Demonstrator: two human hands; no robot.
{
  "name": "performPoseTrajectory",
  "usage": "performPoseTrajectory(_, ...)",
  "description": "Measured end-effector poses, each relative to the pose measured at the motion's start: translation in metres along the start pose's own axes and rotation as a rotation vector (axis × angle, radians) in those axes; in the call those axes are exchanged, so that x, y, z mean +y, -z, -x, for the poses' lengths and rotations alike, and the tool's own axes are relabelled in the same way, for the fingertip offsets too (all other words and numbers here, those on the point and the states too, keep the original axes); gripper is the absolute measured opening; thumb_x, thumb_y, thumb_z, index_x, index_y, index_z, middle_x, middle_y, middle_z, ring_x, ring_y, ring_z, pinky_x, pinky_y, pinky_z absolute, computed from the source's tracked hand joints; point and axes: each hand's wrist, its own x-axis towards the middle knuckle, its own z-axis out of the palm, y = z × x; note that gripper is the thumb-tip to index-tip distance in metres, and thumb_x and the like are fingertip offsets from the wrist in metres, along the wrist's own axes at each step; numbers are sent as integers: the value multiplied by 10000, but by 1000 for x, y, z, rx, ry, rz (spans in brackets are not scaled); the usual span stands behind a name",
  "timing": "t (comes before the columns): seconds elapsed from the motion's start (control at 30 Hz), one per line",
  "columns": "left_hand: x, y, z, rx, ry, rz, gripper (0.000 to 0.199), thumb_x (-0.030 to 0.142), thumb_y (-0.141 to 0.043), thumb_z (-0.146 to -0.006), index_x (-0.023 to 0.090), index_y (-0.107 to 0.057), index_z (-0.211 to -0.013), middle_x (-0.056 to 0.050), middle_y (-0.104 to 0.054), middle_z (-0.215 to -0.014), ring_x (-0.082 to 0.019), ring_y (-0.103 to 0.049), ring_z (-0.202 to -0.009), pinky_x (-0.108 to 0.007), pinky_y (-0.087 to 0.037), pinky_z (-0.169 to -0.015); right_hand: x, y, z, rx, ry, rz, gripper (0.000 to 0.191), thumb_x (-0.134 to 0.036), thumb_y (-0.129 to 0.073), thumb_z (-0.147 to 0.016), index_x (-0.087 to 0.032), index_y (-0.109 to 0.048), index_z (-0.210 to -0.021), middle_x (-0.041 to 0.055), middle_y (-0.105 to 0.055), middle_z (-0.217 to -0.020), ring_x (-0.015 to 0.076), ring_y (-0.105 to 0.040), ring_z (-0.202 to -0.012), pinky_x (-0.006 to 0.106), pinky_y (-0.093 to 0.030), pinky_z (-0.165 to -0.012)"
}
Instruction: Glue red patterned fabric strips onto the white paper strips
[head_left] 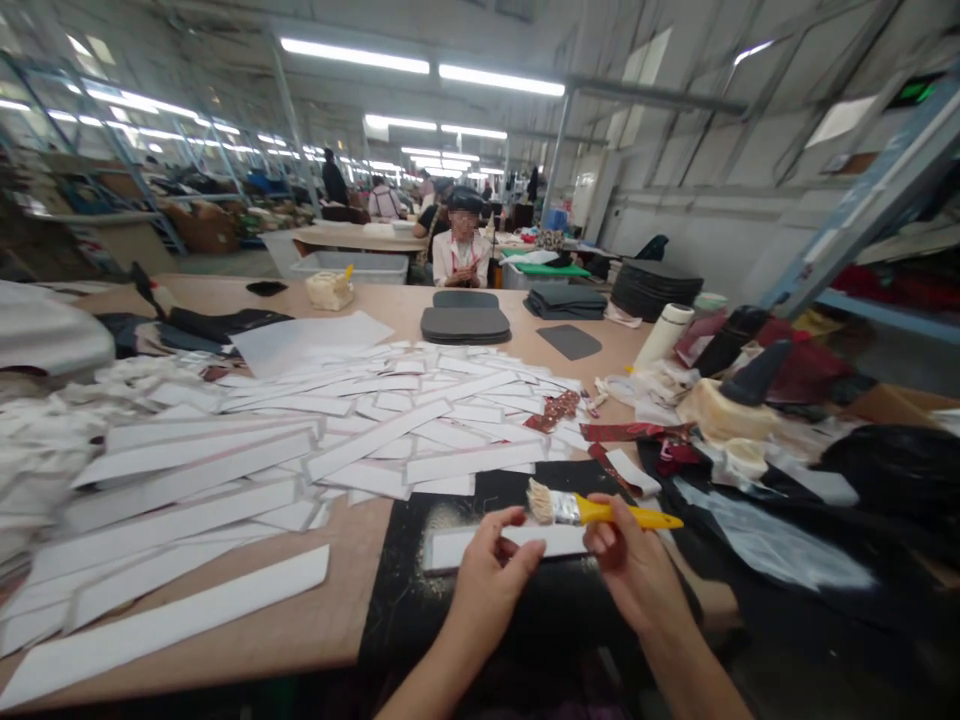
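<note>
My right hand (pixel 628 560) is closed around the yellow handle of a paintbrush (pixel 565 508). The brush lies nearly level, its pale, clumped bristles pointing left. My left hand (pixel 495 568) is just left of the bristles, thumb and fingers apart and slightly curled, with nothing visible in it. Below both hands a white strip (pixel 448 549) with a grey border lies on a black cloth (pixel 401 600) speckled with pale residue. Whether my left fingertips touch the strip I cannot tell. Many similar white strips (pixel 225 465) are spread in a loose heap beyond and to the left.
Stacks of dark grey panels (pixel 465 323) stand at the table's far side. On the right are a white bottle (pixel 664 335), a crusted glue container (pixel 727 410) and plastic sheeting (pixel 780 535). A person (pixel 461 250) sits beyond the table. White scraps (pixel 45 440) pile up at left.
</note>
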Motion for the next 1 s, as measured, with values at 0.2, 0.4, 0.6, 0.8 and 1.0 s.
performPoseTrajectory(0.2, 11, -9, -1, -61, 142, 274, 331, 437, -625, -704, 127, -573, -809, -26, -606, -723, -77, -490, -510, -199, -365, -482, 10, -13, 7, -53, -99, -101, 294, -379, -755, -628, -181, -653, -819, -66, -420, -497, 60, -399, -503, 174, -368, -478)
performPoseTrajectory(0.4, 12, 7, 7, 112, -19, 131, 328, 467, -519, -797, 157, -587, -713, -9, -591, -632, -104, -503, -538, -219, -400, -534, 12, -11, 1, -61, -77, -122, 281, -371, -750, -627, -205, -634, -822, -78, -373, -509, 61, -371, -494, 185, -365, -469)
performPoseTrajectory(0.6, 23, 29, -6, 277, -321, -156, 220, 353, -503, -833, 186, -639, -874, -40, -627, -821, -153, -572, -771, -250, -445, -689, 11, -11, 8, -100, 139, 142, 279, -441, -652, -727, -204, -626, -873, -40, -464, -551, 91, -451, -559, 213, -403, -537)
performPoseTrajectory(0.8, 24, 29, -11, 231, -394, -345, 178, 279, -476, -848, 187, -625, -822, -25, -596, -765, -132, -552, -709, -238, -436, -646, 9, -7, 16, -119, 390, 538, 273, -446, -586, -775, -220, -630, -922, -17, -534, -606, 128, -509, -589, 265, -443, -606)
performPoseTrajectory(1.0, 12, 28, -17, 328, -530, -613, 162, 173, -449, -822, 181, -561, -706, -11, -540, -669, -124, -513, -647, -240, -408, -614, 11, -6, 26, -155, 603, 825, 230, -409, -542, -798, -249, -654, -921, 13, -610, -712, 147, -551, -605, 275, -482, -613)
